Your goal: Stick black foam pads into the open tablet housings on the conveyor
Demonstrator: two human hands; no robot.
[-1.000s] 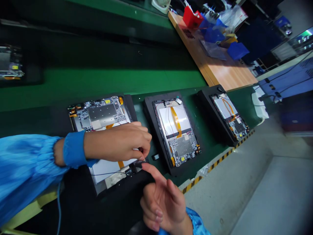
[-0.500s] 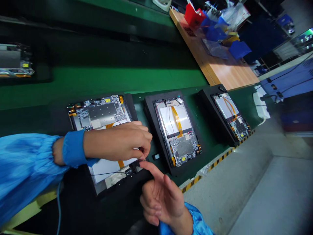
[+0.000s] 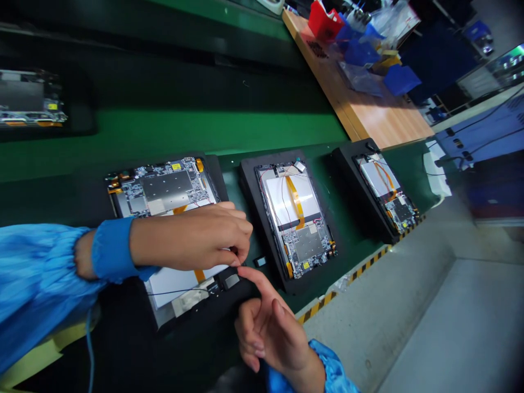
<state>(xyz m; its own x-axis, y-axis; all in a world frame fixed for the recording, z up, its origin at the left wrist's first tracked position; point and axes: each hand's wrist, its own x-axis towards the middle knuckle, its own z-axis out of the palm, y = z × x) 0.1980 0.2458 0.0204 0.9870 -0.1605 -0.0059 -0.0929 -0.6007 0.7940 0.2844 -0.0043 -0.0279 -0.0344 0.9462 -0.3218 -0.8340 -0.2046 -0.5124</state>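
My left hand (image 3: pixel 204 234), in a blue sleeve with a blue wristband, reaches over an opened tablet (image 3: pixel 167 188) with a bare circuit board and white battery. Its thumb and index finger are pinched together at the tablet's right corner; whatever is between them is too small to make out. My right hand (image 3: pixel 274 333) is palm up below, index finger stretched out, other fingers loosely curled. That index fingertip meets the pinched fingertips. Beneath them a small dark block (image 3: pixel 230 280) sits at the tablet's edge. The left forearm and hand hide part of the battery.
Two more opened tablets, a middle one (image 3: pixel 303 218) and a far one (image 3: pixel 385 188), lie on black foam blocks to the right. Another board (image 3: pixel 28 98) is at far left. A small dark piece (image 3: pixel 260 262) lies on the green bench. Bins (image 3: pixel 360 49) stand on a wooden table.
Both hands keep nearly the same pose at the tablet's corner. The near tablet and left hand appear slightly further left, and the small dark block shows more clearly.
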